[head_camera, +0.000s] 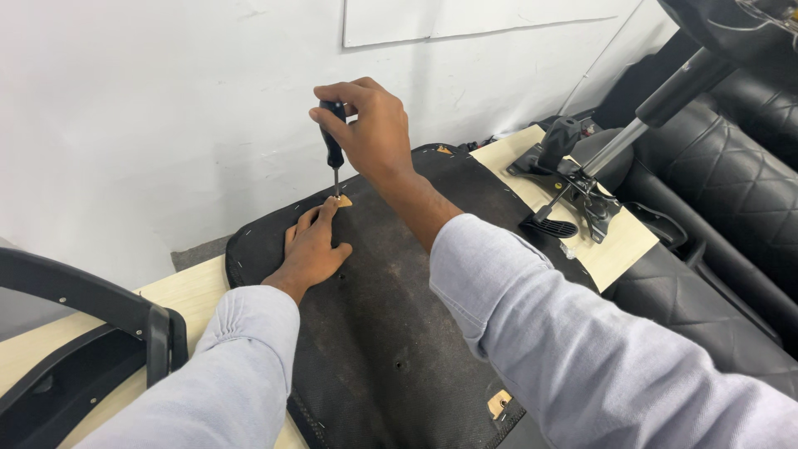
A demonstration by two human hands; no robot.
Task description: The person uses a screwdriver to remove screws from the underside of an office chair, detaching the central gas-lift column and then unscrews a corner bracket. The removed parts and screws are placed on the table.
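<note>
The right hand [370, 125] grips a black-handled screwdriver [333, 150] upright, fingers clenched round the handle, its tip down at a small wooden tab [342, 200] on the upturned chair seat base [391, 316] (black fabric underside). The left hand [312, 248] lies flat on the fabric, fingers released, fingertips touching the tab. A chair tilt mechanism [569, 179] lies nearby.

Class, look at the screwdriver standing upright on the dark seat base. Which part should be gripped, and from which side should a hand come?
Take the screwdriver by its thick black handle, from above. It stands upright with its thin metal shaft pointing down at a small tan patch, so only the handle offers a full grip. The right hand wraps it so, while the left hand lies flat beside the tip.
</note>
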